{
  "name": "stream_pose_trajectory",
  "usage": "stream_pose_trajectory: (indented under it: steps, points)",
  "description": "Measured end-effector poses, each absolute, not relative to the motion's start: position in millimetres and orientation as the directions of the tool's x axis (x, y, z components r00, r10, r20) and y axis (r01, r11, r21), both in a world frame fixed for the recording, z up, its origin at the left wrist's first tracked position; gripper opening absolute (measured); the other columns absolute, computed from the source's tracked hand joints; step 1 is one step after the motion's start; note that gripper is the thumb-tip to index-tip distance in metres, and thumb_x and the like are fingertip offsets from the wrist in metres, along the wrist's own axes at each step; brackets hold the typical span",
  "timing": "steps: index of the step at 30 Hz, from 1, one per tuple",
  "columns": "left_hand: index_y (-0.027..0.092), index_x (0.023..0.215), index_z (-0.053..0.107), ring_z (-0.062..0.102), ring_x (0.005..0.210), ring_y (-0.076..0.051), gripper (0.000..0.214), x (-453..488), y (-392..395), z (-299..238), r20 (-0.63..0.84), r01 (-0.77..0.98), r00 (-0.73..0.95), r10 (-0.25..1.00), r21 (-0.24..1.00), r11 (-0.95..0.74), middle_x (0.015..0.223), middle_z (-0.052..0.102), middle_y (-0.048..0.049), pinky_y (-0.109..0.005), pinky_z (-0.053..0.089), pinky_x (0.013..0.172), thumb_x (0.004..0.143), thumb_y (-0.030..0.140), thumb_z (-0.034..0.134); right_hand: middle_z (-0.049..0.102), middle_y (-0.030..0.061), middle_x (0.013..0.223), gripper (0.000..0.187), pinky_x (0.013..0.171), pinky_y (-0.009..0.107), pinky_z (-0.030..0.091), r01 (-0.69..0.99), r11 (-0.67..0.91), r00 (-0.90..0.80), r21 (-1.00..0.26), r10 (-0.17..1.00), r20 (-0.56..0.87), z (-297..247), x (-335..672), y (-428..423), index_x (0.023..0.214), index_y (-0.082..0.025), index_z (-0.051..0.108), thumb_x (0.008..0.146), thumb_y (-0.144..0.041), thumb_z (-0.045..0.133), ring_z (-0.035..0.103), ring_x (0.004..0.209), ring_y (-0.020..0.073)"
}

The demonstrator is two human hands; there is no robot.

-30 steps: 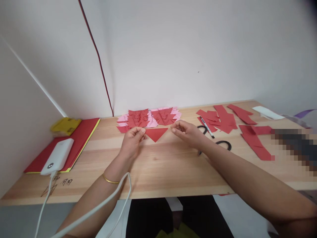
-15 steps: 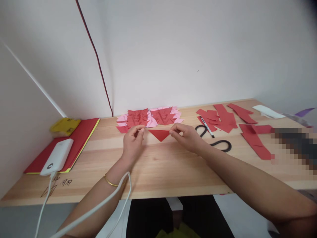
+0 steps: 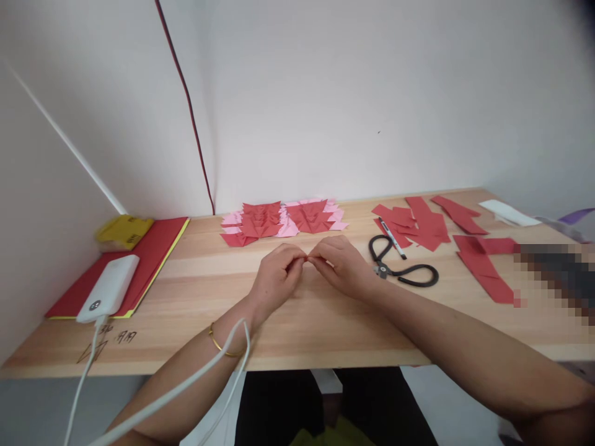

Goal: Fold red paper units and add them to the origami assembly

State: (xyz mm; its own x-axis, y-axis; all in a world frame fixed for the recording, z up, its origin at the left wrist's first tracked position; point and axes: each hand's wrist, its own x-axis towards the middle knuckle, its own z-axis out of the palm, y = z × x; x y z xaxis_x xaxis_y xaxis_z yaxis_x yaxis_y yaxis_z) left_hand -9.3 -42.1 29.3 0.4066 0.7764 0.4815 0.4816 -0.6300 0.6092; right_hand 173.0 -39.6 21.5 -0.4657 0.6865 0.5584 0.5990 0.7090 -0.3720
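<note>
My left hand (image 3: 281,272) and my right hand (image 3: 341,266) meet fingertip to fingertip above the middle of the table. Both are closed in a pinch. Between them is the red paper piece (image 3: 307,257), of which only a sliver shows; the fingers hide the rest. Behind the hands, near the wall, lie rows of folded red paper pieces (image 3: 263,220) layered with folded pink paper pieces (image 3: 288,230). Black-handled scissors (image 3: 418,275) rest just right of my right hand, their blades partly hidden by it.
Red paper scraps (image 3: 430,230) and a pen (image 3: 393,238) lie at the right. On the left, a white power bank (image 3: 109,288) and a yellow packet (image 3: 124,233) sit on red sheets (image 3: 155,263). A white cable (image 3: 171,390) crosses my left forearm.
My hands have come together from either end of the red paper triangle. The triangle, in plain view before, is now mostly covered by my fingers. More of the scissors shows.
</note>
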Motion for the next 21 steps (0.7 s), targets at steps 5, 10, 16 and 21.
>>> stream_pose_trajectory:
  steps: [5, 10, 16, 21]
  points:
    - [0.02, 0.075, 0.061, 0.054, 0.067, -0.013, 0.012, -15.1, -36.9, 26.1, 0.438, 0.603, 0.346, 0.83, 0.573, -0.554, 0.078, 0.063, -0.0028, -0.025, 0.04, 0.062, 0.075, 0.012, 0.051, 0.059, 0.0052, 0.072, 0.016, 0.07, 0.031, 0.033, 0.613, 0.706, -0.463, -0.356, 0.685, 0.562, 20.2, 176.6, -37.5, 0.076, -0.018, 0.057, 0.088, -0.02, 0.046, 0.051, 0.071, 0.017]
    - [0.019, 0.072, 0.062, 0.053, 0.064, -0.013, 0.013, -29.2, -25.7, 23.7, 0.433, 0.654, 0.325, 0.84, 0.539, -0.531, 0.075, 0.063, -0.0019, -0.024, 0.038, 0.06, 0.07, 0.01, 0.052, 0.059, 0.0046, 0.071, 0.017, 0.072, 0.031, 0.035, 0.609, 0.698, -0.434, -0.377, 0.691, 0.579, 22.9, 184.0, -34.0, 0.075, -0.019, 0.056, 0.088, -0.023, 0.046, 0.052, 0.07, 0.0169]
    - [0.018, 0.063, 0.062, 0.048, 0.053, -0.011, 0.009, -41.8, -19.2, 31.1, 0.35, 0.596, 0.252, 0.902, 0.679, -0.43, 0.063, 0.061, 0.0002, -0.022, 0.034, 0.053, 0.065, 0.012, 0.055, 0.059, 0.0029, 0.067, 0.019, 0.066, 0.028, 0.036, 0.57, 0.658, -0.375, -0.492, 0.741, 0.556, 28.0, 192.2, -34.4, 0.072, -0.019, 0.056, 0.087, -0.025, 0.047, 0.051, 0.064, 0.0147]
    - [0.016, 0.066, 0.062, 0.043, 0.047, -0.008, 0.005, -43.9, -20.5, 40.8, 0.116, 0.483, 0.174, 0.978, 0.855, -0.187, 0.057, 0.056, 0.0019, -0.02, 0.028, 0.045, 0.063, 0.019, 0.059, 0.058, 0.0023, 0.068, 0.019, 0.06, 0.025, 0.038, 0.49, 0.541, -0.326, -0.684, 0.841, 0.432, 32.8, 191.3, -37.1, 0.07, -0.018, 0.055, 0.085, -0.028, 0.048, 0.05, 0.063, 0.0129]
